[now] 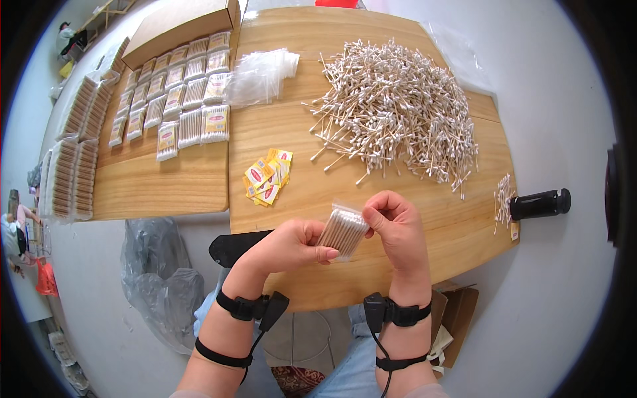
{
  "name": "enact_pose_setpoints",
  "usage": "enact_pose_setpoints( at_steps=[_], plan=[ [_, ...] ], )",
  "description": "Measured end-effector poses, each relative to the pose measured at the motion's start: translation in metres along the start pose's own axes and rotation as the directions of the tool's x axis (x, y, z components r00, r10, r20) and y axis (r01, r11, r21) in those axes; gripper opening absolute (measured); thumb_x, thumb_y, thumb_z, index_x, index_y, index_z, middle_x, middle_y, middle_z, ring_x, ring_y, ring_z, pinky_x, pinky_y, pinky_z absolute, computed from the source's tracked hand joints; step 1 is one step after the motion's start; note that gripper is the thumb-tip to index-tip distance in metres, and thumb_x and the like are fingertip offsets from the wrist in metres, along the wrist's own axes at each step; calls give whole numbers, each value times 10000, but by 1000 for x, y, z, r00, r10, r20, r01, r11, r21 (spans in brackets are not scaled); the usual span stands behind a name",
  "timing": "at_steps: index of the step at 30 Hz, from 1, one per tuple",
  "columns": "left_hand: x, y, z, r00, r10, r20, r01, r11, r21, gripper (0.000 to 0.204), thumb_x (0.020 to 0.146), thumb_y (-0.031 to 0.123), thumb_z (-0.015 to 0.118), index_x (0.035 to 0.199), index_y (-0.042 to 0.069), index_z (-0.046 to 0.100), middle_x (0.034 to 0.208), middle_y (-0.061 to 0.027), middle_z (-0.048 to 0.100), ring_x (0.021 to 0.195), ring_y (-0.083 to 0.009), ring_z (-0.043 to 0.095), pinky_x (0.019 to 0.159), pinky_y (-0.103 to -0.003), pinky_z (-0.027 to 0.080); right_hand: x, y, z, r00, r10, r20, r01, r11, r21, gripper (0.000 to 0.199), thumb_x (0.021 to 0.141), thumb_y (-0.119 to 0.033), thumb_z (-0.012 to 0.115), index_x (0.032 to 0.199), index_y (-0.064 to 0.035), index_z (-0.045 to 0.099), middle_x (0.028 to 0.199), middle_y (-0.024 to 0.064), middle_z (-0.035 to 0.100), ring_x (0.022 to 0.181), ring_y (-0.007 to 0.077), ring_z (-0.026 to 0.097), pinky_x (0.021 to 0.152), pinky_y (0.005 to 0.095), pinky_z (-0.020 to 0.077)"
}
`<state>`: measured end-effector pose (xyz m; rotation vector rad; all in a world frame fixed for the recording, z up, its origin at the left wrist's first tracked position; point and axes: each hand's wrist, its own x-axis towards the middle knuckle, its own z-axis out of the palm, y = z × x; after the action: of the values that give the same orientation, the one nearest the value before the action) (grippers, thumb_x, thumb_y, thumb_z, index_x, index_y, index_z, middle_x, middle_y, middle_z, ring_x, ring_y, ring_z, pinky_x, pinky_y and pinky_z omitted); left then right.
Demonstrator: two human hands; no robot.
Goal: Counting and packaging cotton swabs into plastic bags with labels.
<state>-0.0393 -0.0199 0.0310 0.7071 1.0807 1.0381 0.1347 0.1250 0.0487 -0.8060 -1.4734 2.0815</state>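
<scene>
A clear plastic bag of cotton swabs (342, 232) is held up over the near part of the table, tilted, its swabs lined up side by side. My left hand (292, 244) grips it from the left, thumb across its lower front. At the bag's upper right edge, my right hand (397, 224) pinches the plastic between thumb and fingers. Beyond my left hand lies a small loose pile of yellow and white cards (268, 176). A large heap of loose cotton swabs (398, 109) covers the far right of the table.
Rows of filled swab packs (176, 93) lie on the left table beside a cardboard box (179, 30). Flat clear bags (262, 74) overlap the table seam. A black cylinder (541, 205) juts past the right edge. Grey plastic bags (162, 285) hang or lie below left.
</scene>
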Motion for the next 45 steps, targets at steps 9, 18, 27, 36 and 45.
enact_pose_setpoints(
  at_steps=[9,18,27,36,45],
  plan=[
    [1,-9,-1,1000,0,-5,0,997,83,271,956,189,743,1117,-18,676,958,8,691,863,-51,607,789,-233,524,-1,-3,5,997,69,45,-60,983,-172,101,922,-80,749,952,-16,677,878,-8,655,805,63,590,744,234,495],
    [7,-9,1,883,387,-265,-400,917,6,189,980,49,670,1153,-25,657,1148,-79,693,1077,-154,646,971,-317,512,0,-8,26,957,-256,133,288,832,-473,91,865,-30,742,880,1,658,838,57,611,756,152,564,672,288,457],
    [7,-12,6,741,550,-384,-520,833,189,82,945,36,693,1012,-12,697,1069,-94,698,1018,-162,650,910,-300,513,-4,-9,45,925,-364,108,353,723,-594,95,833,-7,733,881,-17,651,869,115,621,801,276,620,682,353,490],
    [8,-5,11,709,599,-372,-523,801,291,83,932,59,697,990,-1,696,1047,-107,719,998,-198,674,888,-316,519,-5,-7,44,903,-411,123,395,686,-611,104,816,20,722,872,-11,640,929,135,635,869,307,636,740,374,511],
    [4,-11,-1,680,580,-447,-555,807,203,64,949,56,683,990,8,678,1084,-95,682,1041,-179,630,935,-317,488,-1,-15,29,879,-450,159,441,636,-633,131,809,-10,752,847,-6,627,956,160,647,937,330,649,816,399,516]
  ],
)
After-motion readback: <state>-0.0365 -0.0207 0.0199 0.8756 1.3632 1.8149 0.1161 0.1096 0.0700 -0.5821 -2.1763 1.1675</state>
